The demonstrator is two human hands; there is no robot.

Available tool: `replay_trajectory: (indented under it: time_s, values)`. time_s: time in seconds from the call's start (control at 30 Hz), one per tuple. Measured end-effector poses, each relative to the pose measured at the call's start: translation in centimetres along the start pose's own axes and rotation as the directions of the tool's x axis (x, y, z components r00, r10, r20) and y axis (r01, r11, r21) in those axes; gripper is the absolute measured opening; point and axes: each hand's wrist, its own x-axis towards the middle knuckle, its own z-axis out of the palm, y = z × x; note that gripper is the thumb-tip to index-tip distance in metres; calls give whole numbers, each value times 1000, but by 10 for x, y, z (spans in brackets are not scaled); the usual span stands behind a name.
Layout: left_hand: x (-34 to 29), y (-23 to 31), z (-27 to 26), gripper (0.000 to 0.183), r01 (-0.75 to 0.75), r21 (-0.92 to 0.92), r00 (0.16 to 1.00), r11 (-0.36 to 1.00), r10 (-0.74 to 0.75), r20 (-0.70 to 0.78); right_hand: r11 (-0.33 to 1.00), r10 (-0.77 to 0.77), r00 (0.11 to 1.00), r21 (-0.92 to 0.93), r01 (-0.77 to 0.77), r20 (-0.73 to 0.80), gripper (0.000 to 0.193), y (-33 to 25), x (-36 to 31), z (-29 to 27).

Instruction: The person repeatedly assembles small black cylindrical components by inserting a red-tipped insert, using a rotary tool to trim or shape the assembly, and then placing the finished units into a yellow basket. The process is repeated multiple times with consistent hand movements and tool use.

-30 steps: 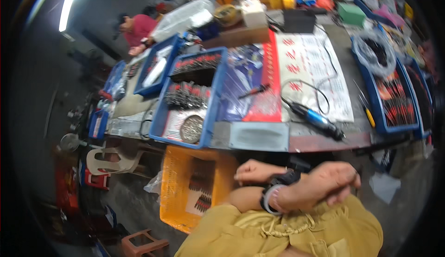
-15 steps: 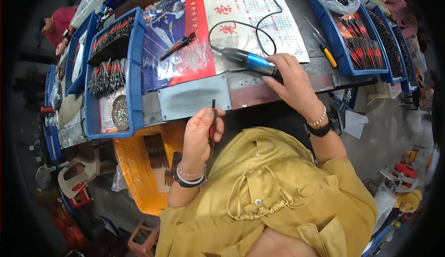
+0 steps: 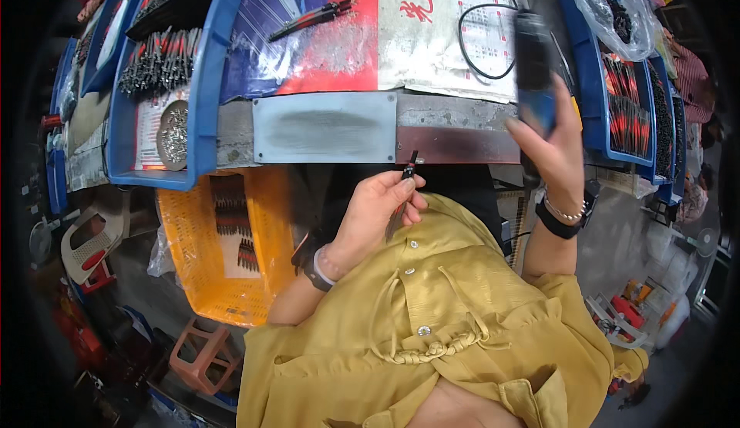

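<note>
Fingers of the left hand (image 3: 372, 216) pinch a slim black-and-red tool (image 3: 408, 172), thumb over it, dark tip pointing up and away from the body. Clock centred on that hand, 12 away from the wearer. Right hand (image 3: 559, 154), between 2 and 3 o'clock: thumb and fingers close round a black-and-blue power tool (image 3: 533, 65), stood lengthwise, motion-blurred. Cord (image 3: 462, 38) loops beside it on a printed sheet.

Just beyond the left hand, 11 o'clock: grey metal plate (image 3: 325, 127) at the bench edge. Farther along that line, more slim black-and-red tools (image 3: 312, 19) lie across a poster.

Containers. At 10, blue tray (image 3: 204, 131), divided: black-and-red pieces packed in the two farther sections; nearest section holds a printed sheet and a round dish (image 3: 173, 108) of small silvery parts. Between 8 and 9, below bench level, orange basket (image 3: 270, 243): rows of dark-and-red pieces on its floor. At 2, another blue tray (image 3: 593, 131): clear bag (image 3: 636, 31) of dark bits at the far end, black-and-red pieces in rows nearer. Beyond it, further blue bins (image 3: 663, 123) of dark pieces, details too small.
</note>
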Motion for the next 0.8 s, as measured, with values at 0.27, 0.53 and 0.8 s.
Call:
replay_trajectory:
  time_s: [0.27, 0.53, 0.8]
  values:
    - [22, -10, 7, 44, 93, -148, 996, 985, -91, 16, 699, 221, 906, 589, -405, 360, 53, -5, -39, 10]
    - [29, -15, 3, 38, 183, -385, 983, 905, -161, 89, 774, 283, 858, 427, -468, 429, 47, 2, -37, 47]
    - [30, -19, 3, 33, 164, -435, 986, 885, -157, 52, 782, 268, 795, 359, -509, 544, 48, 2, -17, 62]
